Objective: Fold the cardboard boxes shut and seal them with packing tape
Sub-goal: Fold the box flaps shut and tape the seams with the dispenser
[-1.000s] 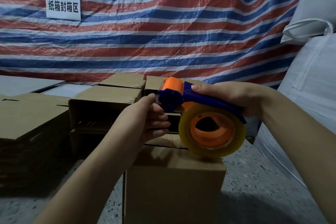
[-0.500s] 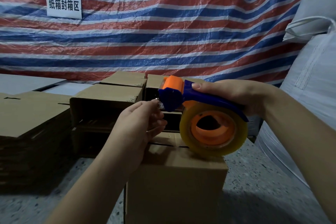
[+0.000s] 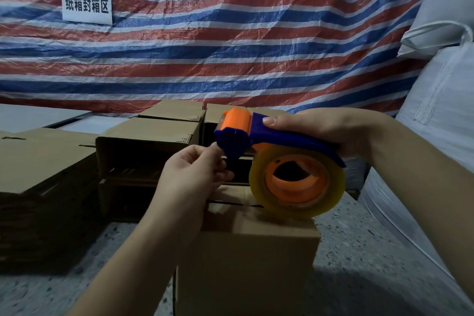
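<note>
A blue and orange tape dispenser (image 3: 259,136) with a roll of clear packing tape (image 3: 297,185) hangs over a brown cardboard box (image 3: 256,251) whose top flaps are folded shut. My right hand (image 3: 328,133) grips the dispenser's blue handle from above. My left hand (image 3: 192,174) is at the dispenser's front end, thumb and fingertips pinched together at the tape's loose end, which is too thin to see clearly.
More cardboard boxes (image 3: 146,151) stand behind and to the left, some with open flaps. A striped tarp (image 3: 230,41) with a white sign (image 3: 87,5) hangs behind. Big white sacks (image 3: 441,110) fill the right side. The floor (image 3: 359,251) is speckled grey.
My left hand has opened slightly and drawn a little down from the dispenser's front, fingers now pinched at the tape end. The dispenser has barely moved.
</note>
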